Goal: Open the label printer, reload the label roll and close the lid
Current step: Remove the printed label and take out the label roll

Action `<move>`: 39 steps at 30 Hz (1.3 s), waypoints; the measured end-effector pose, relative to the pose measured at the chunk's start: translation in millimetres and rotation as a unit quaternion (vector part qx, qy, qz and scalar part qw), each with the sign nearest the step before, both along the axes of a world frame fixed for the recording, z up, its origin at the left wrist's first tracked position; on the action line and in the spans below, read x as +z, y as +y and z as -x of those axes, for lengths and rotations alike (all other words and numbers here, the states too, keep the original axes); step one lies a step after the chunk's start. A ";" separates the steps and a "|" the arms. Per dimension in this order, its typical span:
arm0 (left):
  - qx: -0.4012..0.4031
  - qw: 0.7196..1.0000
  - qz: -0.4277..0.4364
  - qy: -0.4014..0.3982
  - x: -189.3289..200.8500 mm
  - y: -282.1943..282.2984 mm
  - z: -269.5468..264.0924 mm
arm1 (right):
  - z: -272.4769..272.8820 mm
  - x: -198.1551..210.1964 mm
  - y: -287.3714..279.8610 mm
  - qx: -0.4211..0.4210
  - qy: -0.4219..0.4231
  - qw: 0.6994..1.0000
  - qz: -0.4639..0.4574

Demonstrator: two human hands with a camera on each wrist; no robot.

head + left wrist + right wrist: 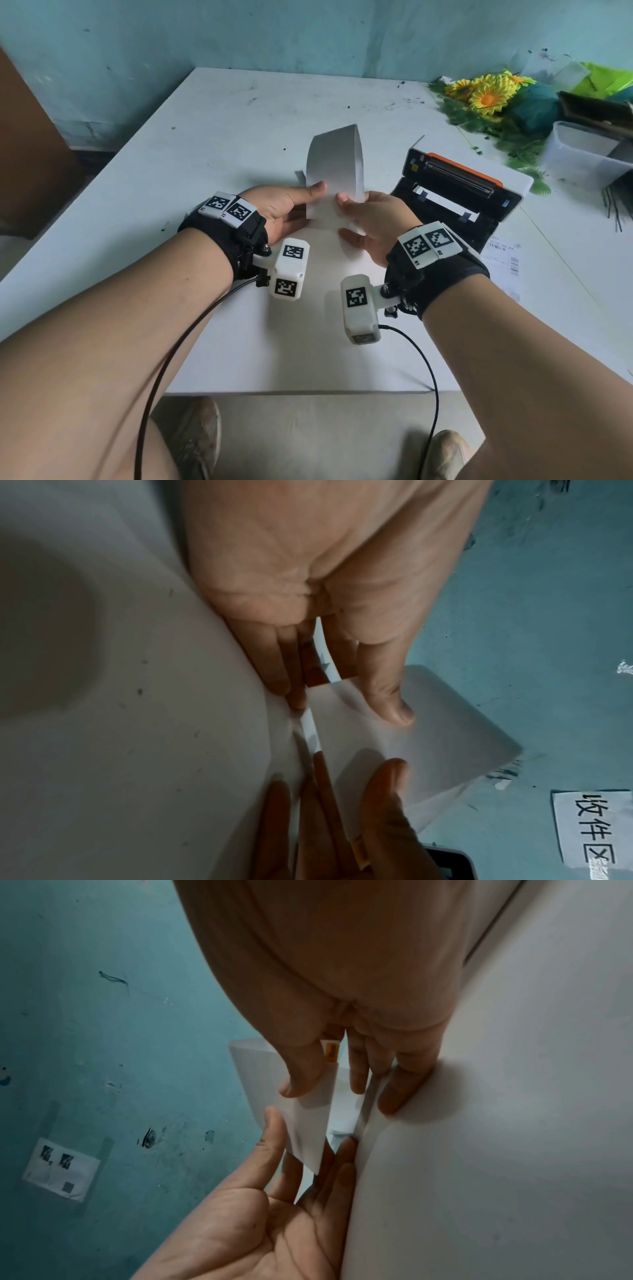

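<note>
A white strip of label paper [334, 164] curls upward above the white table [205, 137]. My left hand [301, 205] pinches its near left edge, thumb on top. My right hand [356, 216] pinches the near right edge the same way. In the left wrist view the left thumb [390, 707] presses on the label paper [428, 737]. In the right wrist view the right thumb [301, 1080] lies on the label paper [308, 1137], with the fingers under it. The label printer [455, 185], white with an orange trim, stands just right of my hands with its lid open. White paper shows inside it.
Artificial sunflowers [486, 92] and a clear plastic bin [582, 154] crowd the far right of the table. A printed shipping label [503, 260] lies right of the printer. A brown board [30, 154] leans at the left. The table's front edge [291, 392] is close to my legs.
</note>
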State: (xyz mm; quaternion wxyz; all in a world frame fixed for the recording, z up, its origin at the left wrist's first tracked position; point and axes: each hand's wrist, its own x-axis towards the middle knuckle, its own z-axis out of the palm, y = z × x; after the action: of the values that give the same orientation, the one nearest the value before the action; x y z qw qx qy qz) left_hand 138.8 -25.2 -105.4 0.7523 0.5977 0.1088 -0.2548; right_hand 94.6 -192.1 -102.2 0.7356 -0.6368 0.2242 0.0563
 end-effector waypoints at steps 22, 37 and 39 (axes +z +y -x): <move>0.044 0.997 0.016 0.068 2.7 16.3 -13.0 | 7.5 41.4 -7.7 0.038 -0.007 0.988 0.147; 0.030 0.999 -0.039 -0.002 8.2 4.1 -1.3 | 5.7 42.3 -3.8 -0.081 -0.194 0.971 0.117; 0.023 0.998 -0.054 0.000 11.6 1.6 -1.2 | 5.9 44.2 -1.8 -0.082 -0.213 0.972 0.062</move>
State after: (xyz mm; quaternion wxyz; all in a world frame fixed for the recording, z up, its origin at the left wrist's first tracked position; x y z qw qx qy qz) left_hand 140.0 -23.6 -93.9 0.7246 0.6347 0.1366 -0.2311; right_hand 88.7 -193.9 -58.0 0.7275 -0.6581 0.1171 -0.1550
